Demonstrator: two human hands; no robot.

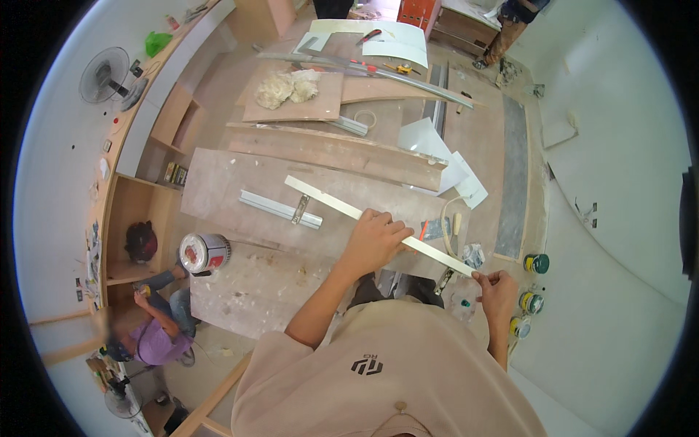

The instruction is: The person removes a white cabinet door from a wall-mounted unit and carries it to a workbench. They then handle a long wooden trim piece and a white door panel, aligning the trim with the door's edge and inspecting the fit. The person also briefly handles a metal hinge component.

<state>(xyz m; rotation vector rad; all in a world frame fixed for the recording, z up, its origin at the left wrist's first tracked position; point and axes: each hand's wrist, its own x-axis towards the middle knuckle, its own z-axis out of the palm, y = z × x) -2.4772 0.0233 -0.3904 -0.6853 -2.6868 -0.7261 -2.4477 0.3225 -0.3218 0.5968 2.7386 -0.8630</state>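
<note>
A long, narrow white strip (331, 201) slants across in front of me, its far end up and to the left. My left hand (376, 237) is closed around its middle from above. Near the strip's right end, my right hand (496, 293) pinches it between thumb and fingers. A small metal fitting that looks like a hinge (300, 210) hangs at the strip's left part, and a second metal fitting (443, 282) is by the right end. Beyond the strip, a white grooved channel piece (266, 206) lies on a dusty board (218, 175).
A paint can (204, 253) stands left on the board. Wooden planks (328, 149), a pale fluffy heap (287, 87) and white sheets (429, 146) lie farther away. Several small jars (536, 264) line the right side. One person in purple (160, 340) sits at left; another person (510, 29) stands far right.
</note>
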